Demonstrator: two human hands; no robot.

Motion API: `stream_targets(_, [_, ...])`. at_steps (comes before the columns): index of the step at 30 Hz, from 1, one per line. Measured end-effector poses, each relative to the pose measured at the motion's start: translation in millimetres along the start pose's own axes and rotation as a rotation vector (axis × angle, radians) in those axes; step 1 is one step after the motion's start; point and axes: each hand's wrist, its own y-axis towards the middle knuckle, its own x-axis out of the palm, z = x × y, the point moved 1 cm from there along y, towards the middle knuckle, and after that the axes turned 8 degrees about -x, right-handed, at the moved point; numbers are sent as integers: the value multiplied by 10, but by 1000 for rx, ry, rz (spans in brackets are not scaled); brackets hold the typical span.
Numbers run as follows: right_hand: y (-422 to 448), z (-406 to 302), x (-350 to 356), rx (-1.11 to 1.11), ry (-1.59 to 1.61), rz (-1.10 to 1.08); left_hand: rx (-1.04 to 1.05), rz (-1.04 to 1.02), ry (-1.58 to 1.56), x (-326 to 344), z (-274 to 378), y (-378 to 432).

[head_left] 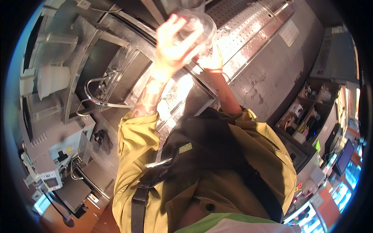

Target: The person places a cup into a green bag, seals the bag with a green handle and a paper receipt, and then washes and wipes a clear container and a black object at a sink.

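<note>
Strong glare washes out both hands. My left hand (176,48) has its fingers spread across a clear round container (205,24), apparently steadying it from the left. At the container's near right edge, my right hand (213,58) grips it, with the fingertips partly hidden. The container is over a stainless steel counter, close to a perforated metal drain panel (237,16). Another clear vessel (191,3) is just beyond it. What the container holds cannot be made out.
Left of my arm are a steel sink (137,70) and a curved chrome faucet (90,93). A white plastic tub (55,80) and a boxy machine (58,137) stand farther left. Tiled floor (256,84) lies right of the counter, with a compartmented shelf (306,107) beyond.
</note>
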Motion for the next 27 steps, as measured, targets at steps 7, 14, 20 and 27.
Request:
stream_targets(7, [-384, -683, 19, -62, 233, -778, -220, -134, 45, -237, -215, -569])
stream_targets(14, [-430, -829, 1848, -242, 185, -1098, -1267, 200, -384, -1199, 390, -1930])
stream_targets(20, [-295, -1902, 3139, -139, 310, -1295, -1460, 244, 361, -2241, 1558, -3122])
stream_targets(27, [-1120, -1455, 2705, 133, 633, -1612, -1994, 590, -35, -2153, 2597, -4209])
